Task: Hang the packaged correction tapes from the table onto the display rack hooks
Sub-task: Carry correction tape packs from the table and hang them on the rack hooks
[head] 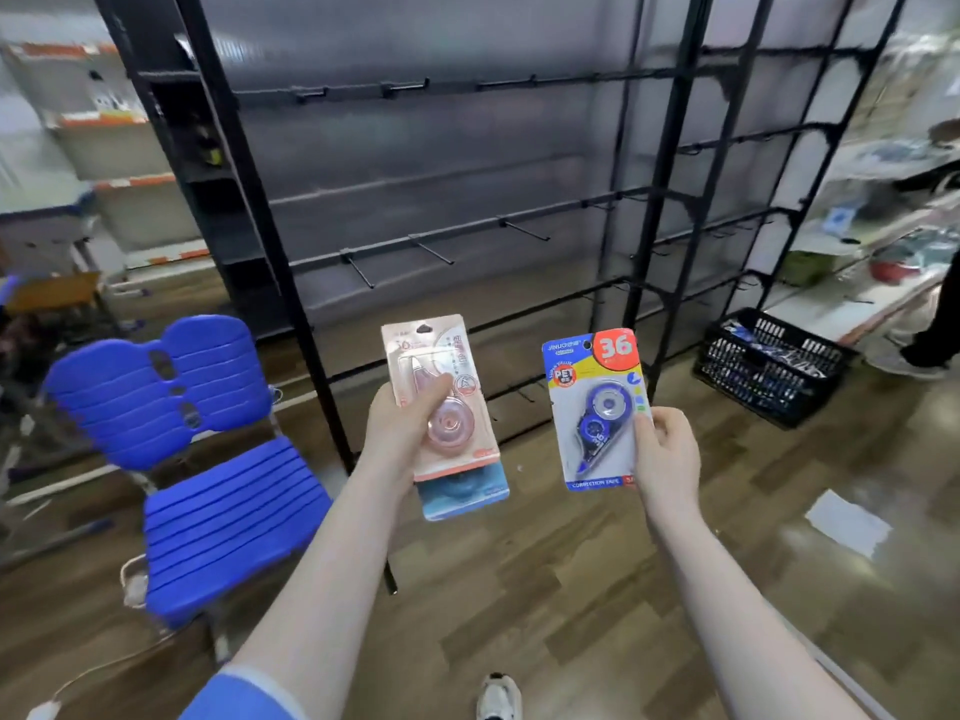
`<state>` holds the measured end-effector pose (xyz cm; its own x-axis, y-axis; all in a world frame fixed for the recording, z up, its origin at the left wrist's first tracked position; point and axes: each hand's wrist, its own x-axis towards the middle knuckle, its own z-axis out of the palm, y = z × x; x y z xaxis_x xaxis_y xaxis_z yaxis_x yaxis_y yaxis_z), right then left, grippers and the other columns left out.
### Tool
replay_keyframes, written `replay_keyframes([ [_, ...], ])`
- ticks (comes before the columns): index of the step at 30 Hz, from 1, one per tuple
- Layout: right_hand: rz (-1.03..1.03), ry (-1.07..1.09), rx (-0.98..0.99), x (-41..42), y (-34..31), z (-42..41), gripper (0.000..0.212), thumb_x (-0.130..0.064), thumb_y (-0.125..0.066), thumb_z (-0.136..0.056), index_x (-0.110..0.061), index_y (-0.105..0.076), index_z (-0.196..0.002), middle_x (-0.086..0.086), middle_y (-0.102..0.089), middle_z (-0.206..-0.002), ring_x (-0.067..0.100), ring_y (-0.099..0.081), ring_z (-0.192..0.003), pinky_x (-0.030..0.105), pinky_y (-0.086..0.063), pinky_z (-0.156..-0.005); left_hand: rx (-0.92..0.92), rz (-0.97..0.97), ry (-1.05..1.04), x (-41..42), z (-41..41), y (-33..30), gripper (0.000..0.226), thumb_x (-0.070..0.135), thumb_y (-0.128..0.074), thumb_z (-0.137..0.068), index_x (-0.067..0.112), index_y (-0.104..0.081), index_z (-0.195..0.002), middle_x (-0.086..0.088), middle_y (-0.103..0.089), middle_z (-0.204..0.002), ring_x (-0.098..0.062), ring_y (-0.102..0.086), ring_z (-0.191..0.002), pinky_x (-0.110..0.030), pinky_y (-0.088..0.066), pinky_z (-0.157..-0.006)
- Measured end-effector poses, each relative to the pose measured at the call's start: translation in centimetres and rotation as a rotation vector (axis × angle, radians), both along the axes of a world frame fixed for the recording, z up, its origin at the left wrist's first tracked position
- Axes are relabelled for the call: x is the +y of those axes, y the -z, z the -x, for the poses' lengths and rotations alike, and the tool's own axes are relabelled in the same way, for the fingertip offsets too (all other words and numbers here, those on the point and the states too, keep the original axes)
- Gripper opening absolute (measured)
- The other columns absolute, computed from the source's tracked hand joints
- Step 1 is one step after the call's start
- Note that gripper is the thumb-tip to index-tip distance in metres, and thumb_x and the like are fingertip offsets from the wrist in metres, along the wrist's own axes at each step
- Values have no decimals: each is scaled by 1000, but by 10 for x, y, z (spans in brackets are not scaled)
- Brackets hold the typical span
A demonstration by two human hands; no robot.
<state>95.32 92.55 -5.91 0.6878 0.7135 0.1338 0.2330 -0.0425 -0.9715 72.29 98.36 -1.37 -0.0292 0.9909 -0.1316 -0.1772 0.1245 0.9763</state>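
- Correction tape packs, three visible, all held in front of the display rack [467, 210], none on a hook.
- Pink pack [441, 402]: upright, tilted slightly left at the top, hang hole at upper edge uncovered; clamped in left hand [402, 423], thumb across the blister front, fingers behind.
- Blue-green pack [465, 493]: stacked directly behind the pink one, only its lower edge showing beneath; same left-hand grip.
- Blue pack marked "36" [595, 407]: upright, hang hole near top left corner clear; pinched along its right edge by right hand [667, 449], thumb on the front, fingers curled behind.
- Open gap between the two held packs; floor and rack base visible through it.
- Rack hooks [431, 249]: three bare prongs on the middle crossbar, above and behind the packs, well apart from them; further bare prongs on the top bar.
- Rack upright [270, 215]: black post slanting down to the floor just left of the left forearm.
- Blue chair [208, 459]: left of the left arm, seat edge near the forearm.
- Black basket [769, 366]: on the floor to the right, beside the rack's right section, well apart from the right hand.
- White shoe [498, 696] at lower frame edge, on wood floor [571, 589].
- Paper sheet [847, 522] lying on the floor at right.
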Motion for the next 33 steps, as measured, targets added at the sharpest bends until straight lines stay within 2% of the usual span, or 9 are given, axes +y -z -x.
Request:
replay_keyframes([
  [2, -1, 13, -14, 49, -1, -21, 10, -18, -47, -94, -11, -53, -93, -11, -54, -81, 16, -53, -81, 32, -41, -69, -12, -2, 5, 49, -20, 2, 14, 16, -70, -87, 12, -67, -100, -12, -73, -102, -23, -69, -82, -40, -55, -81],
  [5, -32, 10, -20, 126, -10, -54, 9, -15, -47, -95, -9, -53, -94, -10, -53, -79, 13, -51, -76, 26, -39, -62, -43, -11, 5, 126, -51, -3, 22, 15, -69, -87, 10, -65, -108, -11, -73, -99, -21, -70, -77, -34, -56, -73],
  [8, -59, 24, -31, 195, -27, -90, 10, -14, -47, -95, -7, -54, -95, -3, -55, -83, 15, -52, -81, 29, -38, -66, -45, -22, 26, 196, -89, -21, 26, 17, -69, -87, 10, -64, -112, -9, -74, -100, -20, -71, -78, -32, -56, -70],
  [12, -81, 47, -57, 264, -45, -142, 9, -13, -47, -96, -7, -54, -95, -4, -54, -82, 15, -51, -81, 26, -37, -63, -53, -41, 73, 265, -144, -47, 18, 17, -69, -87, 15, -65, -105, -8, -74, -99, -23, -72, -83, -37, -57, -79],
  [16, -117, 47, -50, 323, -54, -197, 9, -14, -46, -96, -8, -53, -95, -10, -52, -79, 13, -51, -78, 23, -38, -62, -44, -61, 96, 323, -200, -59, 17, 18, -69, -87, 16, -66, -104, -8, -75, -97, -24, -72, -83, -42, -56, -84],
  [18, -146, 28, -22, 354, -55, -226, 8, -12, -47, -95, -9, -54, -95, -10, -54, -79, 9, -51, -71, 15, -37, -58, -47, -76, 86, 348, -232, -64, 13, 18, -69, -88, 17, -66, -100, -8, -75, -96, -23, -72, -82, -41, -56, -83],
  [24, -264, -94, 10, 452, -73, -340, 14, -9, -46, -93, -9, -60, -92, -10, -59, -77, -6, -51, -58, 8, -37, -52, -74, -142, -2, 419, -348, -68, 9, 18, -66, -90, 20, -66, -98, -3, -75, -93, -19, -71, -78, -36, -56, -77],
  [27, -275, -207, -2, 493, -93, -406, 17, -12, -47, -94, -7, -63, -90, -8, -61, -74, -8, -50, -53, 8, -36, -47, -100, -137, -81, 447, -409, -72, 13, 18, -66, -90, 18, -66, -103, -3, -75, -92, -18, -72, -77, -34, -55, -73],
  [33, -361, -319, 1, 568, -138, -492, 17, -16, -50, -96, -4, -61, -91, -6, -60, -77, -11, -52, -57, 6, -38, -50, -81, -150, -161, 492, -492, -94, 15, 18, -65, -90, 14, -66, -105, -5, -75, -91, -18, -71, -75, -31, -55, -66],
])
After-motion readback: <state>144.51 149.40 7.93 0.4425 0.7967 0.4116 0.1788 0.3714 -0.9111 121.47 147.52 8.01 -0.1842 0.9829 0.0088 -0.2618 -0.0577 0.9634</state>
